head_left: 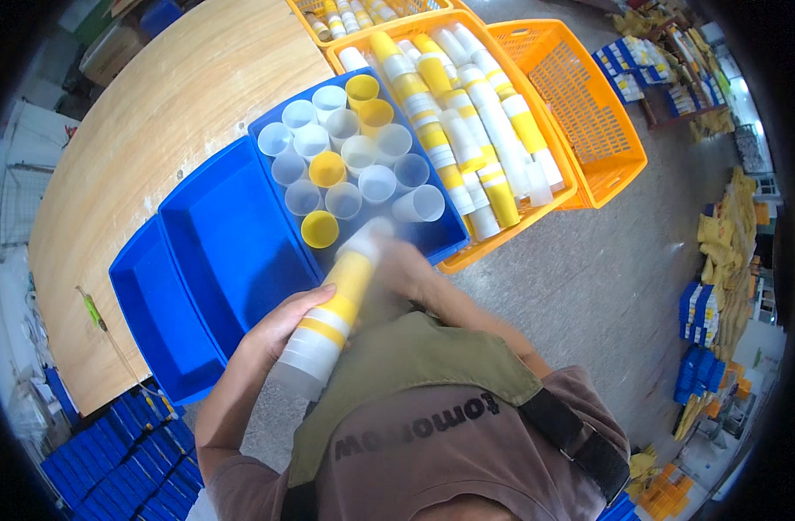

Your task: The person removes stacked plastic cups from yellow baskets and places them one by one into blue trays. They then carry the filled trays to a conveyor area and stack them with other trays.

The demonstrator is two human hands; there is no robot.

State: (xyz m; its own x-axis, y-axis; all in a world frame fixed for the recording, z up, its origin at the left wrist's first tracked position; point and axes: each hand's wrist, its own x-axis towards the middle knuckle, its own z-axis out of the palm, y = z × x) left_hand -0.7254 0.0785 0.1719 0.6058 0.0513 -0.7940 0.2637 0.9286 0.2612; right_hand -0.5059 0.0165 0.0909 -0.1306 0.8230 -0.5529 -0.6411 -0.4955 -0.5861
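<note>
My left hand (295,313) is wrapped round a long stack of nested plastic cups (338,304), banded in frosted white and yellow. The stack slants from my chest up toward a blue bin (445,233). At its far end, by a blurred frosted cup, is my right hand (401,266); motion smears its fingers, so its grip is unclear. Inside that bin, separate frosted cups (377,184) and yellow cups (319,229) stand mostly upright. One frosted cup (419,204) leans over near the bin's right side.
Left of the cups sits another blue bin (211,230) on the round wooden table (180,95). An orange basket (564,178) to the right holds several cup stacks; a second orange basket (627,161) adjoins it. A green-handled tool (90,308) lies on the table. Blue bins (124,464) are stacked below left.
</note>
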